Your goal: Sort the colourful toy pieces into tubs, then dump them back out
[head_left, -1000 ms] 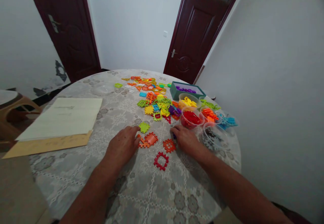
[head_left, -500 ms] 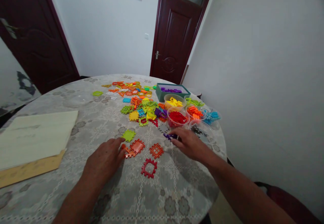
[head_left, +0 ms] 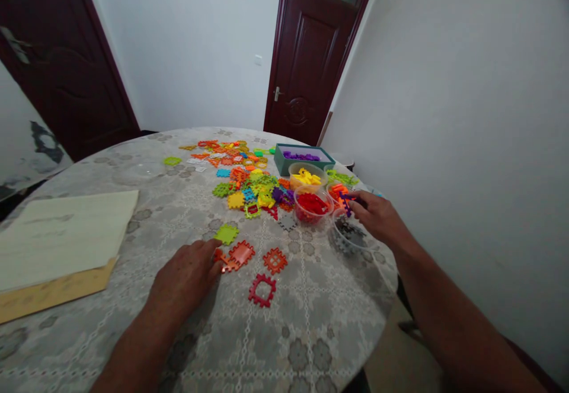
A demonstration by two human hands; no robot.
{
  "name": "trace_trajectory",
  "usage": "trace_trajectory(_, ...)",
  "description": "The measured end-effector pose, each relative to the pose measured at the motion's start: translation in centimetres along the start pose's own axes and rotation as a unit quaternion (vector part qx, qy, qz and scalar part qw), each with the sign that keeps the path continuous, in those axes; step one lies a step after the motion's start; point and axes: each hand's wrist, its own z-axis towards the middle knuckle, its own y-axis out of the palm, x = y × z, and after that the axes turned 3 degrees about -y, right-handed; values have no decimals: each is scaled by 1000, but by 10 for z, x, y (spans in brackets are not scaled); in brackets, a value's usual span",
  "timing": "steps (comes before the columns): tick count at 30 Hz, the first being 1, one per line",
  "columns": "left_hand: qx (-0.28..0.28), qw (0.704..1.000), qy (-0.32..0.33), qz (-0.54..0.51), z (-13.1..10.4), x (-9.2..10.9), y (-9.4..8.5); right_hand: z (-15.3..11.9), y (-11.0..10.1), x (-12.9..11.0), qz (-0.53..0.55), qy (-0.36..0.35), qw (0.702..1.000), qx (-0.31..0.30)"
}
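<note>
Over the tubs at the right, my right hand point(head_left: 377, 214) pinches a purple toothed plastic building piece point(head_left: 347, 202) between thumb and fingers. Right behind it stands a tub of orange pieces point(head_left: 338, 190); just below is a clear tub of dark grey pieces point(head_left: 344, 227). My left hand point(head_left: 189, 271) rests on the table, thumb and forefinger apart beside an orange connector piece point(head_left: 230, 264). Around it lie a lime green square piece point(head_left: 226, 234), an orange-red square point(head_left: 242, 253), an orange window-shaped square point(head_left: 275, 260) and a red square frame point(head_left: 252, 292).
A mixed heap of coloured pieces point(head_left: 255, 187) spreads over the table's middle and back. Alongside stand a red-filled tub point(head_left: 312, 204), a yellow-filled tub point(head_left: 306, 177) and a green box point(head_left: 284, 166) with purple pieces. Paper sheets point(head_left: 66, 233) lie left.
My right hand has lifted the purple piece off the table and carried it right, over the tubs. My left hand has stayed nearly in place beside the orange connector piece.
</note>
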Motion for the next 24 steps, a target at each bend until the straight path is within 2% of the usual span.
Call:
trace_trajectory(5,5,1000,4,-2,1,-1,2,-12,1,19,15,31,999,7)
trace_trajectory(8,6,1000,1,-1,0,2,1,-14,5,20,70,39,997,-19)
trace_trajectory(10,7,1000,-2,1,-2,3,0,-13,6,14,139,39,986,-81)
trace_trajectory(13,11,1000,0,6,-3,4,0,-3,9,-1,225,15,951,-213)
trace_trajectory(16,14,1000,3,3,-4,5,-2,27,15,-17,242,-15,932,-270)
trace_trajectory(18,12,1000,-5,-5,-5,7,-4,62,22,-27,234,-23,941,-243)
trace_trajectory(19,9,1000,-10,-9,-6,8,-5,83,26,-32,231,-21,950,-209)
trace_trajectory(22,7,1000,-12,-24,-7,9,-7,144,35,-44,230,22,972,-46)
trace_trajectory(24,9,1000,-10,-26,-7,8,-6,170,38,-51,209,47,976,40)
